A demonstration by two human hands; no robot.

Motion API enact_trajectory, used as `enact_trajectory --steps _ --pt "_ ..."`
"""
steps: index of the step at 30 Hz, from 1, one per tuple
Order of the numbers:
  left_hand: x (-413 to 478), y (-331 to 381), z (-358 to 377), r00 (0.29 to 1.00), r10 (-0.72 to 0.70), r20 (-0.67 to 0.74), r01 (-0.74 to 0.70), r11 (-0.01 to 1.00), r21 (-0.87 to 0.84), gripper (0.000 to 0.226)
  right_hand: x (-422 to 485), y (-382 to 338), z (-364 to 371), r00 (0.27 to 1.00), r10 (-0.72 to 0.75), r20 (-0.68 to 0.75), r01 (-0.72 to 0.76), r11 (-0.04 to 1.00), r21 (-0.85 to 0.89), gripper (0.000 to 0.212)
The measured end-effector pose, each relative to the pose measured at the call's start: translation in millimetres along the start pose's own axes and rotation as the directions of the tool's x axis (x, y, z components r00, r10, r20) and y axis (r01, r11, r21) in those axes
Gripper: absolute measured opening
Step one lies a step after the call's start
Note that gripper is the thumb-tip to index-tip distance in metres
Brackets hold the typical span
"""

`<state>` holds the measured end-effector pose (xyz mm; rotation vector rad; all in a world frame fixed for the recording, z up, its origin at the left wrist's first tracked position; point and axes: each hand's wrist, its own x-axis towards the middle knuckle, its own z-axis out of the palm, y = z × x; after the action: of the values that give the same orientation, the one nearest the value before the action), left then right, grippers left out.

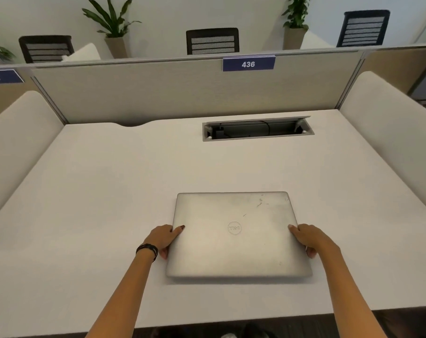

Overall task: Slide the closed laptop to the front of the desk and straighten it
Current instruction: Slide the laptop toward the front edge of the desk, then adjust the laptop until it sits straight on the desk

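- A closed silver laptop (237, 234) lies flat on the pale tabletop (85, 203), in the near half and a little right of centre, with a strip of bare surface between its near edge and the tabletop's front edge.
- Its sides run close to square with the front edge, and the round logo on the lid reads upside down from this view.
- The left hand (163, 240) grips the laptop's left edge about halfway along, thumb on top of the lid and fingers curled against the side.
- The right hand (309, 240) holds the opposite right edge the same way, thumb tip on the lid, fingers wrapped at the side.
- The two hands are set well apart, the laptop clamped between them, both arms reaching in from the near edge.
- A dark band (147, 250) circles the left wrist.
- Scuff marks show near the lid's far right corner.
- Well beyond the laptop, an open cable tray (257, 129) is sunk into the tabletop near the back panel.
- A blue tag reading 436 (248, 63) sits on top of that divider, with chairs and potted plants behind it.
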<state>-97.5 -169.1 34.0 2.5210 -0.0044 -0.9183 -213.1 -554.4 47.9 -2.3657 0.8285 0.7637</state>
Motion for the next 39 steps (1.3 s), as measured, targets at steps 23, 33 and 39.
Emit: enact_trajectory --steps 23,33,39 --pt "9.8 4.5 -9.7 0.991 -0.04 0.13 0.019 0.986 0.164 0.072 -0.9 26.8 57.6 0.806 -0.069 -0.588 0.141 0.987 0.077 0.05" --pt "11.8 15.3 -0.4 0.934 0.187 -0.306 -0.085 0.944 0.318 0.044 -9.2 36.1 79.7 0.695 -0.007 -0.719 0.268 0.931 0.249 0.033" --pt "15.3 22.6 28.6 0.811 0.321 -0.489 -0.346 0.937 0.041 0.055 -22.1 45.3 95.4 0.631 -0.102 -0.769 0.457 0.85 0.262 0.023"
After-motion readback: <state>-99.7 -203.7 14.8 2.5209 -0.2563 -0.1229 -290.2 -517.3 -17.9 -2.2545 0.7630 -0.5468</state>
